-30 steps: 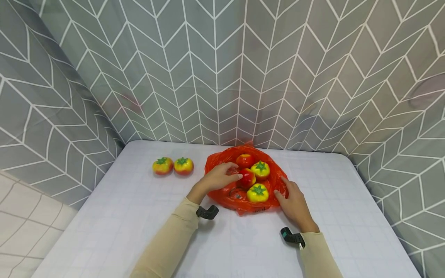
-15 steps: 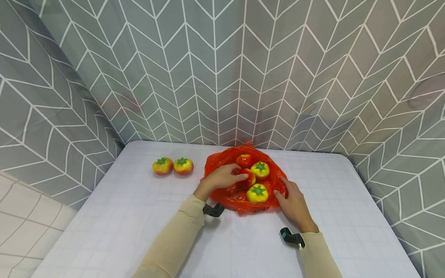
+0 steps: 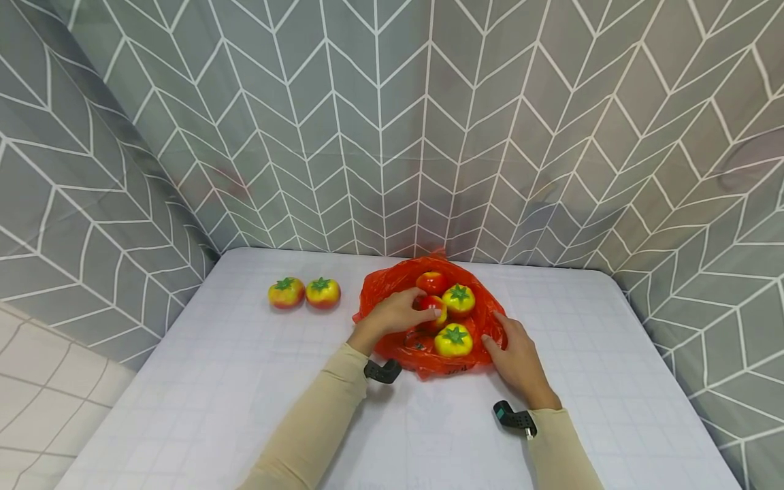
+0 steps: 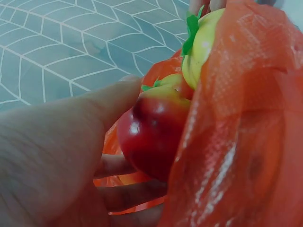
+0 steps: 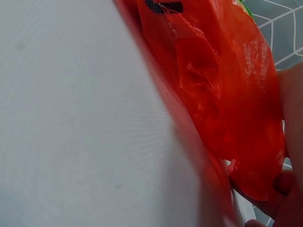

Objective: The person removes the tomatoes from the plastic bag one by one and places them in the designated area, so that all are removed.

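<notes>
An open red plastic bag (image 3: 384,280) lies on the table with several red-and-yellow tomatoes in it. My left hand (image 3: 392,314) reaches into the bag and holds a tomato (image 4: 154,135), thumb on its near side and fingers beneath. Around it in the bag sit a red tomato (image 3: 431,282) at the back, a yellow one (image 3: 459,299) with a green leafy top, and another yellow one (image 3: 454,341) in front. My right hand (image 3: 519,357) holds the bag's right edge, thumb inside and fingers outside. In the right wrist view, the red film (image 5: 248,104) hides part of that hand.
Two tomatoes, a left one (image 3: 286,293) and a right one (image 3: 323,293), stand side by side on the white table (image 3: 202,381) left of the bag. A grey patterned curtain (image 3: 380,136) hangs behind the table and along its sides.
My left hand has moved slightly right and closed its fingers round the red tomato, which has shifted a little left. My right hand has stayed at the bag's edge.
</notes>
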The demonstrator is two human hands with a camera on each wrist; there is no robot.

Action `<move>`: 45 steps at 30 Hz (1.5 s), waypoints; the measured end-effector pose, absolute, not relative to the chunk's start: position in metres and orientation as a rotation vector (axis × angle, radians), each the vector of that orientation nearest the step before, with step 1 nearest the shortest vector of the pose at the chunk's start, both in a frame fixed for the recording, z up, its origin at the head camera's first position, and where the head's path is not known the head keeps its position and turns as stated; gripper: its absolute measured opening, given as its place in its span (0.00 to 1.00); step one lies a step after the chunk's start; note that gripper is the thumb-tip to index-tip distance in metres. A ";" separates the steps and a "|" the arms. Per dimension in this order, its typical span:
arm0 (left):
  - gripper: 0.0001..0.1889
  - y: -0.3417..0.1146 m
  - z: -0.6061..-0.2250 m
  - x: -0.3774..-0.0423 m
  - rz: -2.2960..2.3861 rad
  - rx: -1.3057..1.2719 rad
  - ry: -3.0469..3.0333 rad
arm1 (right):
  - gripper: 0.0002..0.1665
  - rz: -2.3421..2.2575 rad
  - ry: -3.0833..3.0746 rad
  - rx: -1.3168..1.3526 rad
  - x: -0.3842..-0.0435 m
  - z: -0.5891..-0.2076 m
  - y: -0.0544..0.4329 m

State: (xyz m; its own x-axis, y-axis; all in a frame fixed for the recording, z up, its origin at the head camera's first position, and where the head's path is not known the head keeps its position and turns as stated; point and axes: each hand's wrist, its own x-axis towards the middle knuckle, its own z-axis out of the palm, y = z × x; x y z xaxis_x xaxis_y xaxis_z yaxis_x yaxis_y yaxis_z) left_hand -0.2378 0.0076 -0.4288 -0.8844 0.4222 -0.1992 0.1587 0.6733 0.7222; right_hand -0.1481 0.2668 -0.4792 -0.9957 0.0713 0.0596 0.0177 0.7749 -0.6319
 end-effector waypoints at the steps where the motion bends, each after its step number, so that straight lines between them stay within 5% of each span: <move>1: 0.40 0.008 -0.429 -0.237 1.050 0.450 2.538 | 0.40 1.024 -2.883 -0.071 -0.148 -0.479 0.267; 45: 0.39 0.008 -0.433 -0.235 1.070 0.490 2.566 | 0.40 0.999 -2.876 -0.087 -0.148 -0.480 0.266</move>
State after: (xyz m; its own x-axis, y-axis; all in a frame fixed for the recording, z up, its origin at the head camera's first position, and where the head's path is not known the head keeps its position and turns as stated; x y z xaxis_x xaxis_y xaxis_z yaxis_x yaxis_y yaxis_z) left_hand -0.2352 0.0075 -0.4329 -0.8908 0.4264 -0.1569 0.1886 0.6614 0.7260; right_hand -0.1483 0.2658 -0.4802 -0.9938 0.0848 0.0712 0.0224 0.7836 -0.6209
